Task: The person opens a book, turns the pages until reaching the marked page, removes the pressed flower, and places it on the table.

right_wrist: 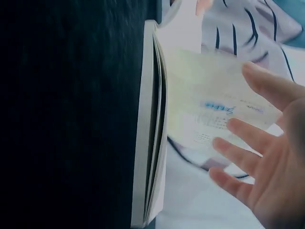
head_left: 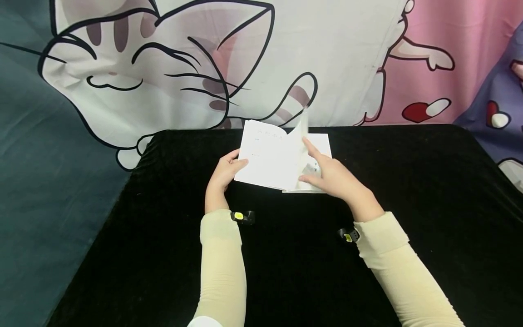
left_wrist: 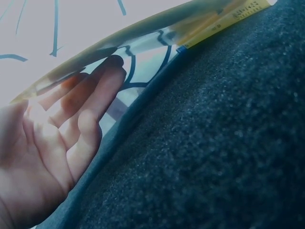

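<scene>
A white-paged book (head_left: 265, 156) lies spread near the far edge of the black-covered table. My left hand (head_left: 224, 172) holds its left side, thumb on the page and fingers underneath. From the left wrist view, those fingers touch the yellowish underside of the cover (left_wrist: 200, 28), which is tilted up off the cloth. One leaf (head_left: 303, 127) stands raised near the middle of the book. My right hand (head_left: 339, 178) is against this leaf, its fingers spread and fairly straight. Small print and a blue patch show on the thin leaf (right_wrist: 190, 95) in the right wrist view.
Black cloth (head_left: 294, 272) covers the table, with its far edge just behind the book. Beyond hangs a curtain (head_left: 347, 68) printed with a cartoon cat. A small black device with a yellow spot (head_left: 243, 217) is strapped at each wrist.
</scene>
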The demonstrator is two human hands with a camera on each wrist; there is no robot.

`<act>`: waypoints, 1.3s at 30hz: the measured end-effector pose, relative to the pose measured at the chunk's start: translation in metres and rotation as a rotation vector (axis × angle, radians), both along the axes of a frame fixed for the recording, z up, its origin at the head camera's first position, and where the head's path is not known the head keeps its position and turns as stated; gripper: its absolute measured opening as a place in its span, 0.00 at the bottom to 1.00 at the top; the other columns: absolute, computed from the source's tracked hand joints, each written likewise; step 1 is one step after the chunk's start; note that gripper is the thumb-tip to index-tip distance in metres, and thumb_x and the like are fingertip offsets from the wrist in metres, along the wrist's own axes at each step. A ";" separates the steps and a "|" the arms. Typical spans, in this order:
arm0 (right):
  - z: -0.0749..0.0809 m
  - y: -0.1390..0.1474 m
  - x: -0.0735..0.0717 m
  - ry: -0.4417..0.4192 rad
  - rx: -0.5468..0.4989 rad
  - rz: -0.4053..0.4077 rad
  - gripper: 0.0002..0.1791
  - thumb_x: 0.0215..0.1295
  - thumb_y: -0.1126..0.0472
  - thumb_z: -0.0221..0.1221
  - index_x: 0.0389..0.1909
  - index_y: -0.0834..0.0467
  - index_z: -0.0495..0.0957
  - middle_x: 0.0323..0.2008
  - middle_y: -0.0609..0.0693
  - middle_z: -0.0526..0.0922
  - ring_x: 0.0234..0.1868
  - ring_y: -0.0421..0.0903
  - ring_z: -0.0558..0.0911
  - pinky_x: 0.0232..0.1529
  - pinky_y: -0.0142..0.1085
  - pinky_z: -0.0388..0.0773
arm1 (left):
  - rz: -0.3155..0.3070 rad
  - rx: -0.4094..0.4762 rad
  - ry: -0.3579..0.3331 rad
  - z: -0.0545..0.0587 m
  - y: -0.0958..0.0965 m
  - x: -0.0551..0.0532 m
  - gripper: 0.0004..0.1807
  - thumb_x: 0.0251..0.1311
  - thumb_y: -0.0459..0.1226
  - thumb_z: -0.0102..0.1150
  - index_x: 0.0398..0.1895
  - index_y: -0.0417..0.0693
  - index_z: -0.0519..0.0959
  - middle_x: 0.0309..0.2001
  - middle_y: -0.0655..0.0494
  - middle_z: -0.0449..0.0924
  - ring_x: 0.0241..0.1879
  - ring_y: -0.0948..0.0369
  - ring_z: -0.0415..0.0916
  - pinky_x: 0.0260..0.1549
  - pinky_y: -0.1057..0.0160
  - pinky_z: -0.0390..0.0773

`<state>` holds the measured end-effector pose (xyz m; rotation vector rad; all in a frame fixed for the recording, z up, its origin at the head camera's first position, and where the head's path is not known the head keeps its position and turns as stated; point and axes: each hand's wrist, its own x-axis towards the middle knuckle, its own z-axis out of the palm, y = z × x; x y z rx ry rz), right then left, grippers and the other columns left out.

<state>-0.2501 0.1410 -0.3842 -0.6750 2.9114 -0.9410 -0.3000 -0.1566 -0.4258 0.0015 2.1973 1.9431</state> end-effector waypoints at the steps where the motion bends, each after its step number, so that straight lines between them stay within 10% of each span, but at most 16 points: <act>1: 0.000 -0.004 0.002 0.002 0.010 0.039 0.52 0.58 0.49 0.63 0.73 0.42 0.35 0.66 0.56 0.63 0.62 0.56 0.66 0.59 0.52 0.61 | 0.001 0.002 0.001 0.000 0.000 0.000 0.27 0.61 0.35 0.55 0.64 0.47 0.66 0.48 0.41 0.78 0.37 0.59 0.79 0.37 0.61 0.78; 8: -0.007 -0.030 0.013 -0.004 0.152 0.253 0.50 0.57 0.49 0.63 0.73 0.48 0.41 0.71 0.50 0.52 0.67 0.52 0.58 0.62 0.54 0.55 | 0.010 0.034 -0.008 0.001 0.001 0.000 0.26 0.61 0.34 0.55 0.64 0.47 0.66 0.45 0.43 0.80 0.33 0.61 0.80 0.32 0.64 0.79; 20: -0.016 -0.036 0.019 -0.117 0.229 0.372 0.36 0.61 0.53 0.60 0.69 0.52 0.58 0.71 0.49 0.49 0.70 0.54 0.47 0.61 0.64 0.44 | 0.007 0.021 0.019 0.000 0.002 -0.001 0.25 0.63 0.37 0.53 0.64 0.46 0.67 0.46 0.41 0.79 0.34 0.60 0.79 0.34 0.64 0.78; 26: -0.021 -0.039 0.018 -0.175 0.241 0.370 0.37 0.62 0.54 0.59 0.70 0.50 0.55 0.72 0.46 0.45 0.71 0.52 0.46 0.62 0.63 0.39 | 0.030 -0.029 0.003 0.001 0.001 -0.001 0.27 0.65 0.48 0.51 0.65 0.47 0.66 0.55 0.44 0.74 0.42 0.59 0.74 0.36 0.64 0.76; 33: -0.027 -0.022 0.004 -0.134 0.169 0.372 0.35 0.62 0.56 0.59 0.68 0.54 0.59 0.71 0.51 0.51 0.70 0.52 0.50 0.64 0.58 0.46 | 0.004 0.011 -0.002 -0.001 0.000 -0.001 0.27 0.62 0.38 0.56 0.65 0.48 0.66 0.47 0.44 0.79 0.40 0.58 0.79 0.39 0.61 0.77; 39: -0.030 0.034 -0.014 -0.247 0.169 0.177 0.42 0.56 0.52 0.64 0.69 0.59 0.56 0.71 0.56 0.50 0.70 0.58 0.43 0.62 0.62 0.37 | -0.007 0.001 -0.007 -0.002 0.000 0.000 0.26 0.62 0.37 0.55 0.65 0.48 0.66 0.47 0.43 0.79 0.40 0.57 0.79 0.39 0.61 0.77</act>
